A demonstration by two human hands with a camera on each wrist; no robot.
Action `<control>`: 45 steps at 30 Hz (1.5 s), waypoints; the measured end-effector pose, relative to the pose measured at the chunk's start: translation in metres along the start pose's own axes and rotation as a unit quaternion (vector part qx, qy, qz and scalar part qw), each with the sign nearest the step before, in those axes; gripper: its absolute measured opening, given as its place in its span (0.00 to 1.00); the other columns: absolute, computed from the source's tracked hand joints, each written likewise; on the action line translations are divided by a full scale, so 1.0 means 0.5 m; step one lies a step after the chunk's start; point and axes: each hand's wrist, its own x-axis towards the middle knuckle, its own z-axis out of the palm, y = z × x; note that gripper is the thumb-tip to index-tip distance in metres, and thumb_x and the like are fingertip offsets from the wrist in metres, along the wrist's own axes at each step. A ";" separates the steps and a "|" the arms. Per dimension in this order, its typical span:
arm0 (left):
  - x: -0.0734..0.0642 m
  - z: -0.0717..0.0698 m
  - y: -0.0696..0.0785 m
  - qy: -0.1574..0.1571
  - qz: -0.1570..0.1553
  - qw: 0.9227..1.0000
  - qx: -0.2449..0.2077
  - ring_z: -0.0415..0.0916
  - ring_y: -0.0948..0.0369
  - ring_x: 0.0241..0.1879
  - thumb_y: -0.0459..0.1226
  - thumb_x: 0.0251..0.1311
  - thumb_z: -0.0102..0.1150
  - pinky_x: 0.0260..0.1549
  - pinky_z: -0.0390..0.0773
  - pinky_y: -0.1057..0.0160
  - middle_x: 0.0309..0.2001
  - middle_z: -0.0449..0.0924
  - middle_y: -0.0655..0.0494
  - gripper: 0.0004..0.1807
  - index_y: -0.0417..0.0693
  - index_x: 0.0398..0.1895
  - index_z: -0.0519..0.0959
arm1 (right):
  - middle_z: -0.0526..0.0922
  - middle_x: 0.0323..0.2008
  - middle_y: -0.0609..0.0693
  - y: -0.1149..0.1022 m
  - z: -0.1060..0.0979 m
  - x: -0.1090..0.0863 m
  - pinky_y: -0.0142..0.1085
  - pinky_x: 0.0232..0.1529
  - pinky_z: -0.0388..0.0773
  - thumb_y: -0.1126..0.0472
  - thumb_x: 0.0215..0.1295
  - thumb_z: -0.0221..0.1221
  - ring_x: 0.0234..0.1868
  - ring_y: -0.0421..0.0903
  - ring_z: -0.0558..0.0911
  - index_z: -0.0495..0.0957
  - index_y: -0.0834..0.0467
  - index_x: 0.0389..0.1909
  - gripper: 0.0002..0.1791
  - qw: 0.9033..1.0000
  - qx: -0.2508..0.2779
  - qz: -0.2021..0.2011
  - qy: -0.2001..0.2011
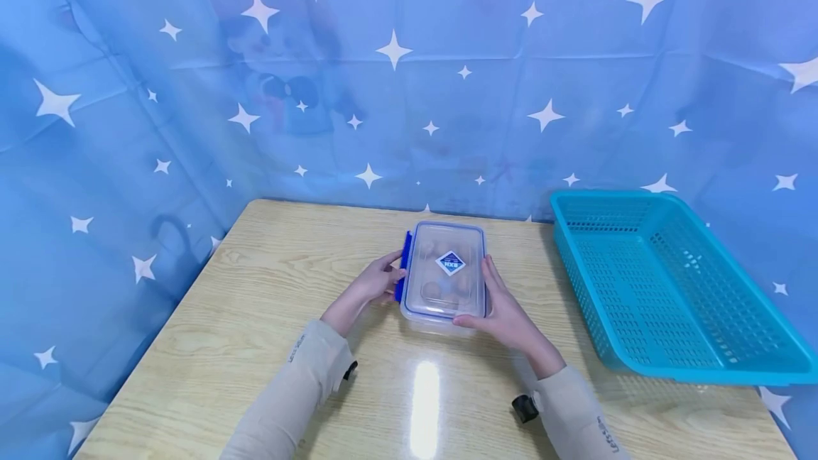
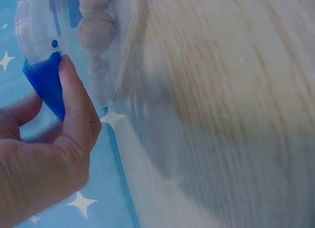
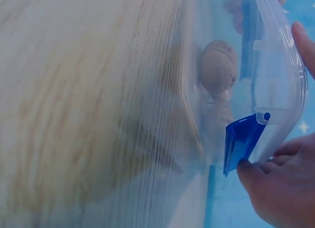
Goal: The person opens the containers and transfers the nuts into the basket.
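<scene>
A clear plastic food container (image 1: 445, 289) with a blue-edged lid stands at the middle of the wooden table, a diamond label on top. Inside are several brown, wrinkled round things (image 3: 219, 68) that look like walnuts. My left hand (image 1: 380, 279) is at the container's left side. In the left wrist view its thumb and fingers pinch a blue latch (image 2: 47, 85) that slants outward. My right hand (image 1: 505, 311) grips the right side, its thumb at the near corner of the lid. In the right wrist view its fingertips touch another blue latch (image 3: 243, 144), which also slants out.
A turquoise perforated basket (image 1: 658, 289) stands at the right end of the table (image 1: 255, 318). Behind and to the left hangs a blue curtain (image 1: 447, 126) with white stars. A bright light reflection lies on the table in front of the container.
</scene>
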 end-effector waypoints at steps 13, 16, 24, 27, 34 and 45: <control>0.000 -0.017 -0.002 0.013 0.043 0.990 0.135 0.76 0.43 0.62 0.29 0.68 0.54 0.56 0.83 0.52 0.66 0.72 0.35 0.32 0.37 0.75 0.60 | 0.31 0.81 0.60 -0.006 0.000 -0.001 0.63 0.77 0.46 0.42 0.51 0.74 0.80 0.65 0.39 0.33 0.60 0.80 0.71 1.000 0.002 0.005 -0.007; -0.006 -0.015 0.008 0.053 0.083 0.983 0.155 0.69 0.43 0.68 0.33 0.69 0.54 0.65 0.75 0.47 0.70 0.68 0.38 0.29 0.40 0.73 0.65 | 0.31 0.81 0.59 -0.007 0.000 0.001 0.62 0.77 0.46 0.42 0.51 0.74 0.80 0.64 0.39 0.32 0.60 0.80 0.71 1.000 0.003 0.003 -0.007; -0.021 -0.014 0.018 0.040 0.106 0.990 0.083 0.64 0.44 0.72 0.36 0.70 0.55 0.67 0.72 0.44 0.73 0.65 0.39 0.30 0.44 0.74 0.64 | 0.31 0.81 0.59 -0.008 0.000 0.000 0.62 0.77 0.45 0.42 0.51 0.73 0.80 0.64 0.39 0.32 0.60 0.80 0.71 1.000 0.005 0.007 -0.011; -0.024 -0.012 0.017 0.034 0.109 0.991 0.069 0.64 0.44 0.72 0.36 0.69 0.57 0.67 0.72 0.45 0.74 0.64 0.41 0.31 0.43 0.74 0.64 | 0.31 0.81 0.60 -0.010 -0.001 0.000 0.62 0.77 0.45 0.42 0.51 0.73 0.80 0.64 0.39 0.32 0.61 0.80 0.71 1.000 0.007 0.005 -0.012; -0.031 -0.009 0.013 0.025 0.104 0.993 0.051 0.64 0.45 0.72 0.35 0.66 0.60 0.68 0.72 0.46 0.74 0.63 0.44 0.34 0.42 0.74 0.63 | 0.31 0.81 0.59 -0.008 -0.001 0.001 0.62 0.77 0.45 0.43 0.51 0.74 0.80 0.64 0.39 0.32 0.61 0.80 0.71 1.000 0.008 0.003 -0.011; -0.031 -0.005 0.007 0.015 0.129 0.991 0.045 0.66 0.44 0.71 0.31 0.66 0.61 0.67 0.72 0.48 0.73 0.65 0.40 0.32 0.37 0.72 0.64 | 0.32 0.81 0.60 -0.001 0.001 0.003 0.62 0.77 0.46 0.42 0.51 0.74 0.80 0.64 0.39 0.32 0.61 0.80 0.71 1.000 0.005 0.002 -0.009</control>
